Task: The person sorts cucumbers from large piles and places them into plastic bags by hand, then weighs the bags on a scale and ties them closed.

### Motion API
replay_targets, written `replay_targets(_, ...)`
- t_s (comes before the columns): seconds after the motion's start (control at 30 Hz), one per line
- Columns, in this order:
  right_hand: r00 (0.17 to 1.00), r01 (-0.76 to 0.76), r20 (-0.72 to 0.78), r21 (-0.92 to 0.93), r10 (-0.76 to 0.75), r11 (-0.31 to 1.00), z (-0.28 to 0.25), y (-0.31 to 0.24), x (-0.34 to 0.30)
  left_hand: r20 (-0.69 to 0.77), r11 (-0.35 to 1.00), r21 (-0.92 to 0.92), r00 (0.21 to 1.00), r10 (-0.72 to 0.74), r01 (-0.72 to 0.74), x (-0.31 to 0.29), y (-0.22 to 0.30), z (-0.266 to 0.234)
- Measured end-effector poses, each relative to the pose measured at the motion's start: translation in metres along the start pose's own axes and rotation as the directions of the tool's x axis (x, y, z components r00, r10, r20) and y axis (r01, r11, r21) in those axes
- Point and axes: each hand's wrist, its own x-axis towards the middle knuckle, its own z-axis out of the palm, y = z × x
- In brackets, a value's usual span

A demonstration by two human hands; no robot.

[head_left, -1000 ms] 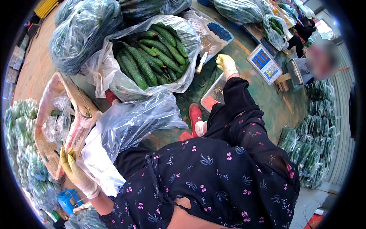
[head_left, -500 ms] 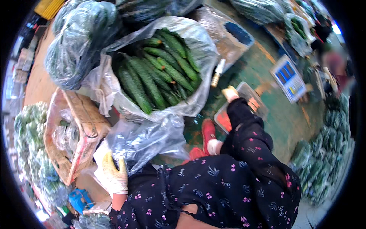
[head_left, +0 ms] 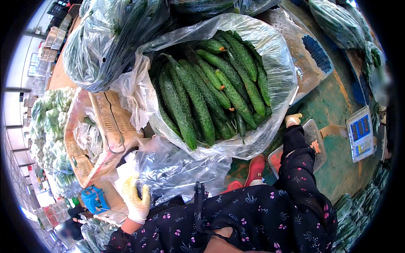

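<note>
A clear plastic bag (head_left: 278, 69), its mouth spread wide, holds many green cucumbers (head_left: 202, 114), a few with orange dried blossoms. My left hand (head_left: 137, 202), in a pale work glove, is at the lower left beside crumpled clear plastic bags (head_left: 181, 164). Its thumb stands apart from its fingers, and no object shows between them. My right hand (head_left: 294, 119), also gloved, is right of the cucumber bag, above a shallow plastic tray (head_left: 321, 158) with orange and red bits. It looks foreshortened, so its finger pose is unclear. A thin white edge (head_left: 294, 96) shows beside the bag.
Filled plastic bags (head_left: 114, 46) stand at the far left. A woven basket (head_left: 78, 164) with plastic inside sits left, near a blue container (head_left: 93, 199). On the right are a digital scale (head_left: 360, 133) and bagged greens (head_left: 358, 219). A metal platform (head_left: 291, 38) lies beyond.
The view has shifted, so the cucumber bag looks larger and further right. The white-bladed knife seen near my right hand now shows only as a thin edge. My left hand keeps its pose.
</note>
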Motion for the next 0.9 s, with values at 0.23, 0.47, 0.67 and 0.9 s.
replay_targets(0.23,0.942,0.337,-0.07,0.153,-0.33,0.929,0.067,0.022,0.033,0.011,1.0,-0.024,1.0,-0.002,0.003,0.011,-0.009,-0.002)
replay_targets(0.47,0.811,0.397,0.178,0.533,-0.558,0.747,0.028,0.014,0.026,-0.022,0.998,-0.058,0.999,0.025,-0.027,0.007,-0.017,-0.003)
replay_targets(0.67,0.901,0.425,0.037,0.125,-0.432,0.897,-0.091,0.002,-0.016,-0.124,0.99,-0.133,0.992,0.027,-0.044,-0.005,-0.009,-0.013)
replay_targets(0.9,0.873,0.441,-0.091,0.563,-0.478,0.699,-0.233,0.002,-0.078,-0.234,0.979,-0.195,0.972,0.014,-0.061,-0.023,-0.026,0.001)
